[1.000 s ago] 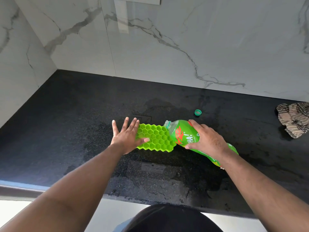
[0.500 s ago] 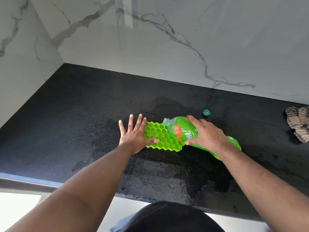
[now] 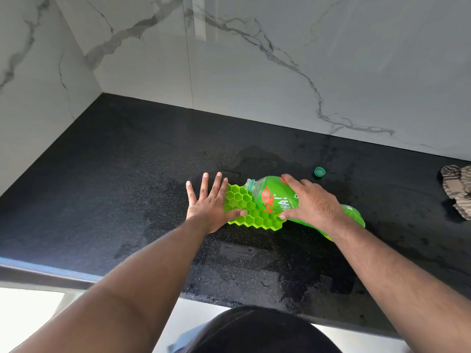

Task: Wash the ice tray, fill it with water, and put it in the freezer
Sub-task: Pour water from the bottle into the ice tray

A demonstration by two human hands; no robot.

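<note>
- The left hand (image 3: 207, 207) lies flat with its fingers straight and spread apart. It presses down on the left end of the green ice tray (image 3: 251, 210) to keep it in place.
- The ice tray lies flat on the black counter (image 3: 114, 174), between the two hands.
- The right hand (image 3: 312, 202) has its fingers wrapped round a green bottle (image 3: 276, 197). The bottle is tipped over, and its open mouth points down at the far part of the tray.
- The bottle cap (image 3: 319, 172) sits on the counter behind the bottle. A striped cloth (image 3: 457, 188) lies far to the right.
- The counter looks wet around the tray.
- What could go wrong: if the bottle tips too fast, water could rush out and spill over the tray onto the counter. The soft tray could also slide or bend if the left hand lets go.
- Compared with a second ago, the bottle reaches farther over the tray and covers more of its holes. The left hand stays flat on the same end.
</note>
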